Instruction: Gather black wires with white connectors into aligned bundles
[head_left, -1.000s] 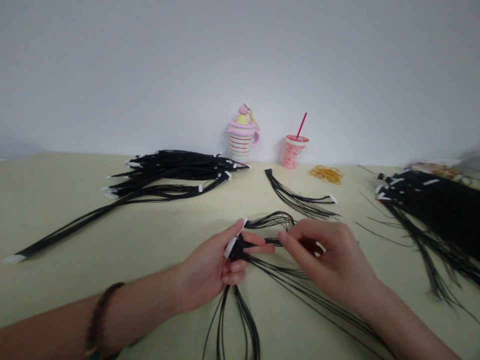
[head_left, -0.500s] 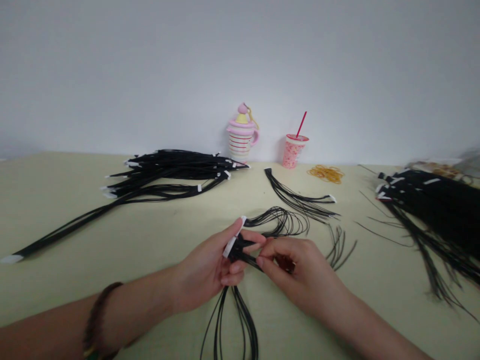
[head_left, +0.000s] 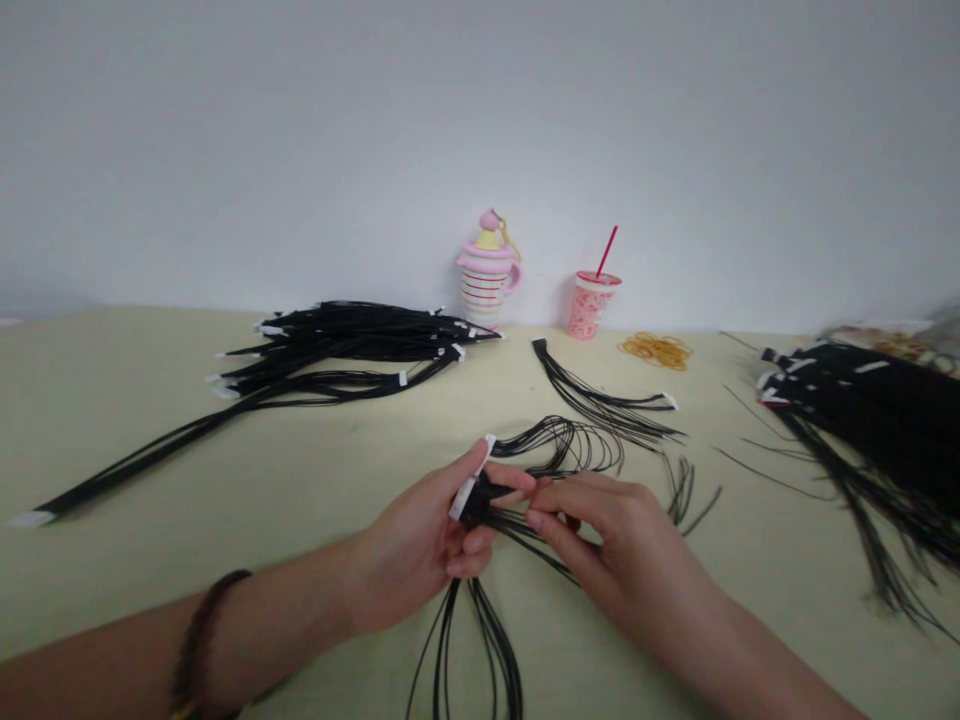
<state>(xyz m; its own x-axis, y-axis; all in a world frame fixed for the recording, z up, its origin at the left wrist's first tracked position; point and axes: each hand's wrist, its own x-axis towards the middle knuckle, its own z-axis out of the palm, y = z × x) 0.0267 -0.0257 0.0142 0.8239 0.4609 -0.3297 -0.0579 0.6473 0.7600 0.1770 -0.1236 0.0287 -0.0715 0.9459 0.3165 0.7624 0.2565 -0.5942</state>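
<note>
My left hand (head_left: 409, 540) grips a bundle of thin black strands (head_left: 480, 503) whose flat end is bound in white tape (head_left: 463, 498). Long loops of the strands hang from this hand toward me (head_left: 465, 650), and others curve away across the table (head_left: 562, 445). My right hand (head_left: 611, 545) sits just to its right, with thumb and fingers pinched on strands running out of the bundle. The pinched part is mostly hidden by those fingers.
Large heaps of black strands with white tips lie at left (head_left: 345, 345) and right (head_left: 862, 420), with a smaller bunch (head_left: 592, 400) ahead. Behind stand a pink cupcake-shaped mug (head_left: 486, 285) and a pink cup with red straw (head_left: 589, 305). Orange rubber bands (head_left: 656, 350) lie nearby.
My right hand has moved left, closer to my left hand, and the strands now fan out farther to the right. My left hand has stayed nearly still on the bundle.
</note>
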